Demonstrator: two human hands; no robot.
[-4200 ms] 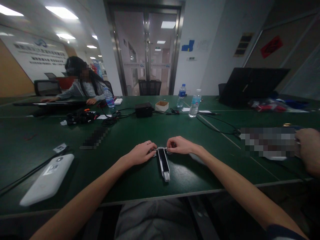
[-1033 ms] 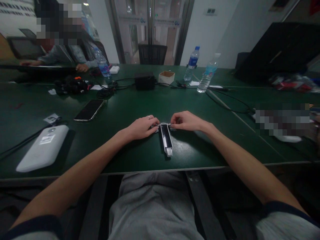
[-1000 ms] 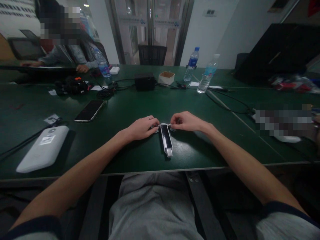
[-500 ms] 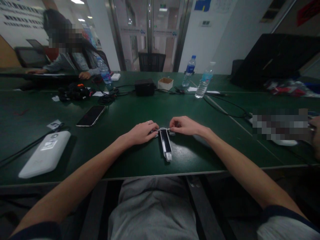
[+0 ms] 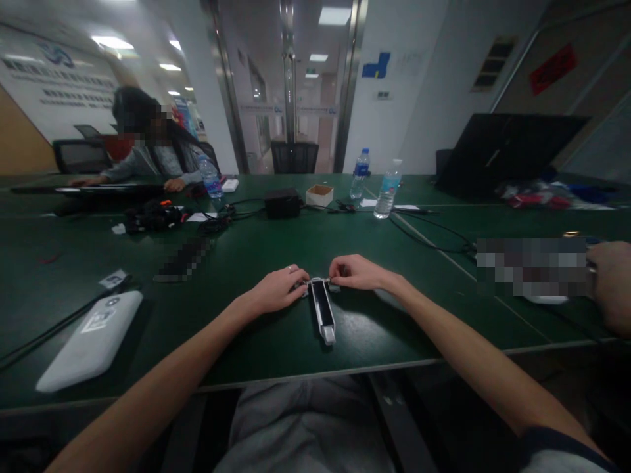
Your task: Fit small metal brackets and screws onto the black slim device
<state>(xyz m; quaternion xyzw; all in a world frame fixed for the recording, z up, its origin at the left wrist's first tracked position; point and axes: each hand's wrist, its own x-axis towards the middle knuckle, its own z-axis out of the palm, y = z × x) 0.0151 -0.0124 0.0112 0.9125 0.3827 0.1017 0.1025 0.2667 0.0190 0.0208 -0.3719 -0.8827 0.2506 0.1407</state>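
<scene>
A slim device (image 5: pixel 322 306) with a long black glossy face and a white frame lies on the green table. Its pale narrow end points toward me, and small side pieces stick out left and right at the far end. My left hand (image 5: pixel 280 289) is closed at the left side piece, fingertips on it; a ring shows on one finger. On the other side, my right hand (image 5: pixel 359 272) pinches the right side piece between thumb and forefinger. The fingertips partly cover both small pieces.
A white rounded device (image 5: pixel 91 341) with a cable lies at left. Behind are a phone (image 5: pixel 183 259), tangled black gear (image 5: pixel 150 217), a black box (image 5: pixel 282 203), an open carton (image 5: pixel 319 195) and water bottles (image 5: pixel 388 190). A person (image 5: pixel 152 141) sits across; another person's hand (image 5: pixel 614 286) is at right.
The head view has tipped upward, so the whole scene sits lower in the picture. Both hands keep their places at the sides of the slim device.
</scene>
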